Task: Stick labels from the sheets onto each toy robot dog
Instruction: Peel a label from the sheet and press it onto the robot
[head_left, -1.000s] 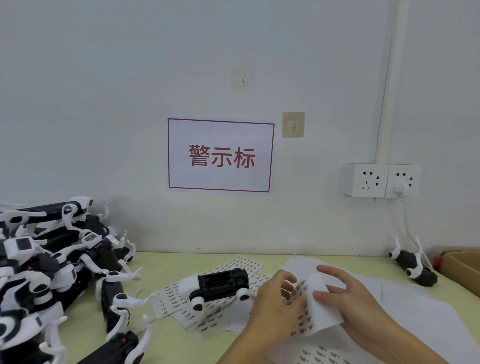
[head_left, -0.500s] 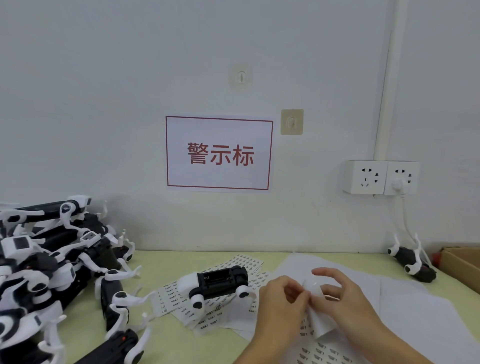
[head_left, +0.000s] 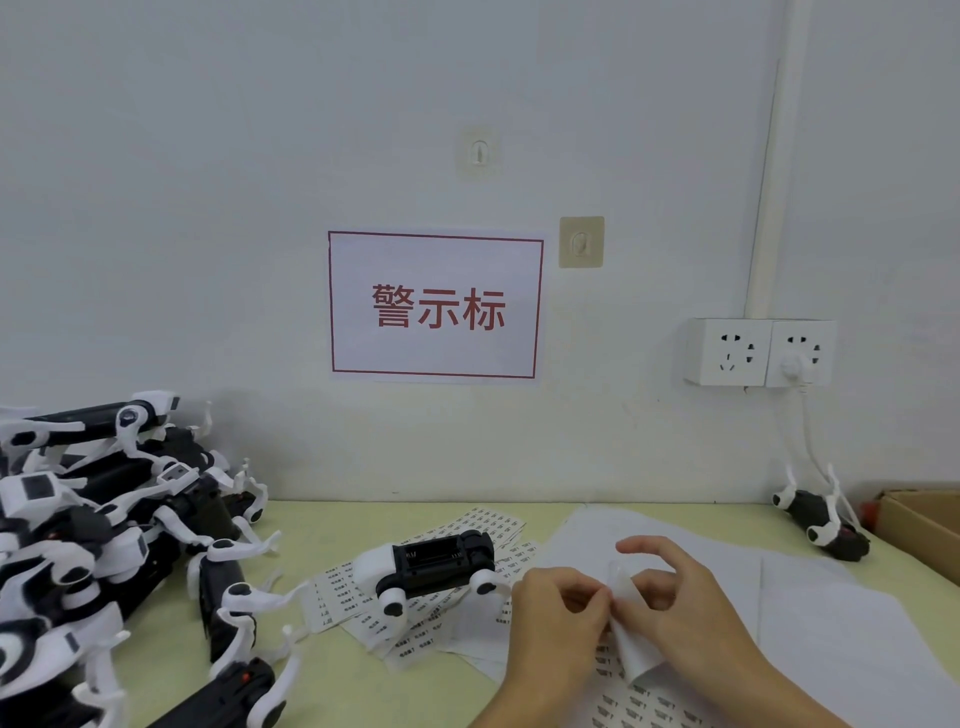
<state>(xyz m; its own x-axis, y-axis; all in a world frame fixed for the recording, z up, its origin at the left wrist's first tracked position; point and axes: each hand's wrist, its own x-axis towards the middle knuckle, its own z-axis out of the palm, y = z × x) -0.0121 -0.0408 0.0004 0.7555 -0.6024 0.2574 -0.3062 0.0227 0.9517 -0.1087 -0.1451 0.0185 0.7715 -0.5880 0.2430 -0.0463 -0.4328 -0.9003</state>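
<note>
Head view, the only one: both hands meet low centre over the label sheet (head_left: 631, 660), which is curled up off the table (head_left: 322, 525). Left hand (head_left: 558, 613) has fingers curled in, tips pinching at the sheet's raised edge. Right hand (head_left: 685, 608) pinches the same edge w/ thumb and forefinger, other fingers arched above. Probably a label is being started off the backing, but the label itself is too small to make out.

The toy robot dog (head_left: 431, 569) next in line lies just left of the hands, belly-up, black underside w/ battery bay facing up, resting on more loose label sheets (head_left: 493, 525). Pile of dogs (head_left: 104, 519) at far left; one more dog (head_left: 821, 519) far right near the cardboard box (head_left: 924, 525), under the wall sockets (head_left: 758, 353).

To do this step well, imo:
- Bend the backing away from the label, not the label itself, so it lifts flat w/o curl.
- Hold the label by one corner only; keep adhesive off the fingertips.
- Left hand should steady the dog before sticking, since it sits on slippery paper.
- Lay one edge down first, then smooth across.
</note>
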